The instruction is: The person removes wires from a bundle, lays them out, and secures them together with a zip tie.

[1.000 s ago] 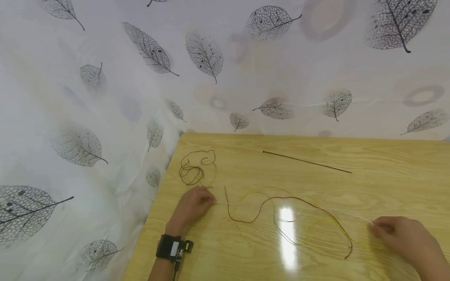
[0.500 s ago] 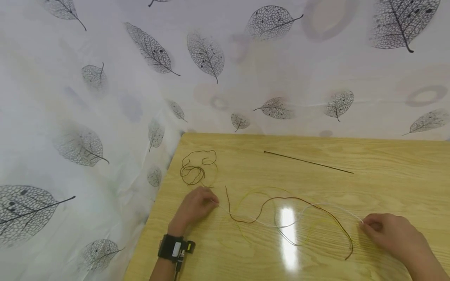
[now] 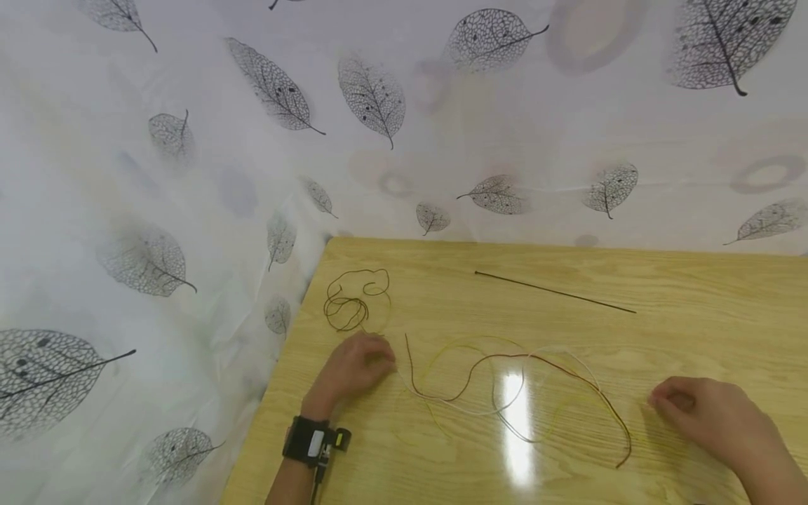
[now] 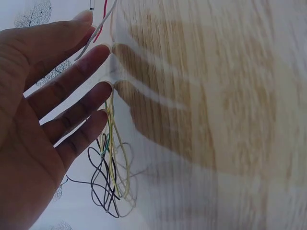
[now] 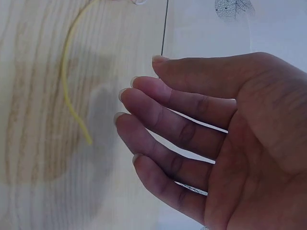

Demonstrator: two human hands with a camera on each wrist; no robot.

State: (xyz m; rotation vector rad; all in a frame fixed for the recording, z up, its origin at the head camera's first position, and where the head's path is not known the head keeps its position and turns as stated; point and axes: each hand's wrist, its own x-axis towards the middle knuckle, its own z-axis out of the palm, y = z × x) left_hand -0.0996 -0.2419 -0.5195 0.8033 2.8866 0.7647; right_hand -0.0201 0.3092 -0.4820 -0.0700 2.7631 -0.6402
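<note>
A thin white cord (image 3: 482, 414) lies in loose curves on the table, crossing a red-brown cord (image 3: 505, 355) and faint yellow cords. At its left end is my left hand (image 3: 350, 372). In the left wrist view, the white cord's tip (image 4: 82, 50) passes by the index finger, beside a red cord end (image 4: 100, 29); thumb and index finger look slightly apart. To the right of the cords hovers my right hand (image 3: 713, 417), its fingers loosely bent with nothing between them. A yellow cord (image 5: 65, 91) lies near its fingertips in the right wrist view.
A tangled dark cord (image 3: 344, 300) lies at the table's back left, just beyond my left hand. Farther back on the wooden table (image 3: 707, 315) lies a straight dark thin rod or cord (image 3: 555, 289). A leaf-patterned curtain (image 3: 404, 175) borders the left and far edges.
The white cord, stretched taut between both hands a second ago, has slackened and dropped onto the table. My right hand has moved a little left and let go of it.
</note>
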